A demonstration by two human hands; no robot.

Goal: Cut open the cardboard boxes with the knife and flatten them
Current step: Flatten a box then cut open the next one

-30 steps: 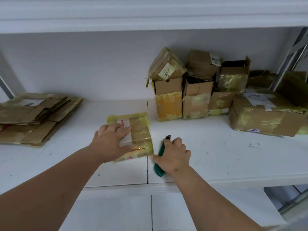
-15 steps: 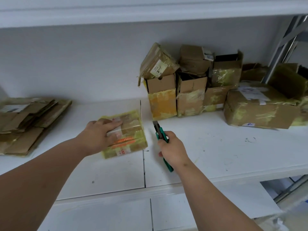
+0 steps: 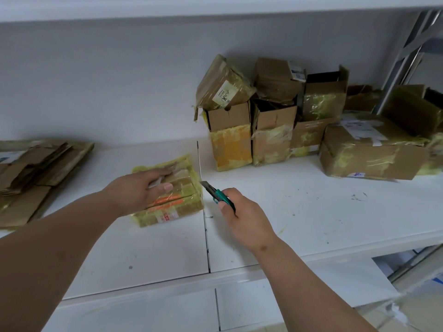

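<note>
A small flat cardboard box [image 3: 182, 195] wrapped in yellowish tape lies on the white shelf [image 3: 275, 212]. My left hand [image 3: 141, 190] presses flat on its top, fingers straight. My right hand [image 3: 242, 216] grips a green utility knife [image 3: 217, 195] just right of the box. The blade tip points at the box's right edge and looks to be touching or almost touching it.
Several taped cardboard boxes [image 3: 271, 121] are piled against the back wall at the right, with a larger box [image 3: 369, 156] beside them. A stack of flattened cardboard [image 3: 36, 173] lies at the left. A metal shelf post [image 3: 402, 53] stands at the far right.
My right hand picked the knife up off the shelf and brought its blade to the box's right edge. My left hand stayed on the box.
</note>
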